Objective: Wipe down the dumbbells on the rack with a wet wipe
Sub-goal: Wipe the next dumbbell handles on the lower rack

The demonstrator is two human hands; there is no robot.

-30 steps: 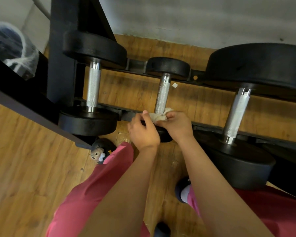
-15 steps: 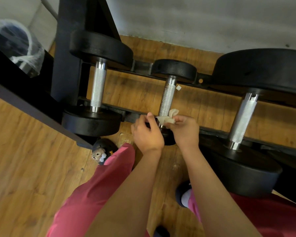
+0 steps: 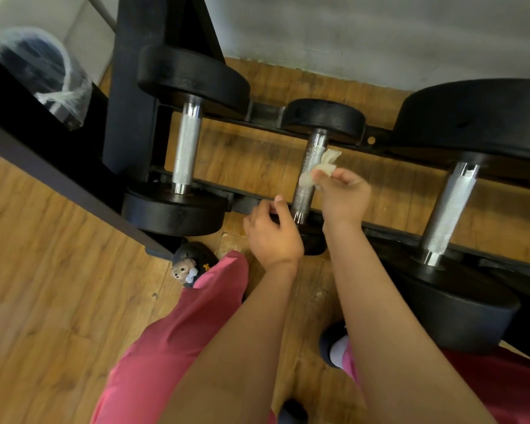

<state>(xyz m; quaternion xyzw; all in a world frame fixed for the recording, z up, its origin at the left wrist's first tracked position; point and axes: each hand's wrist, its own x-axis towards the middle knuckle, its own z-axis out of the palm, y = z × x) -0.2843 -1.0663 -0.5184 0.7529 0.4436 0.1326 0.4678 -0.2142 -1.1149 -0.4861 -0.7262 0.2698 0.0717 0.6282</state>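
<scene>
Reaching forward with 2 bare forearms; pinching a wet wipe (image 3: pixel 329 158) in right hand (image 3: pixel 344 197) fingertips, farther out; holding left hand (image 3: pixel 271 237) nearer, knuckles up, fingers curled under.

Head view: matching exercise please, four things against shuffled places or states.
1. wet wipe
2. left hand
3. right hand
4. largest dumbbell

a. right end of the rack, untouched
b. pinches the wipe
c. against the handle of the middle dumbbell
d. on the middle dumbbell's near end

Pairs: 1-c, 2-d, 3-b, 4-a.
</scene>
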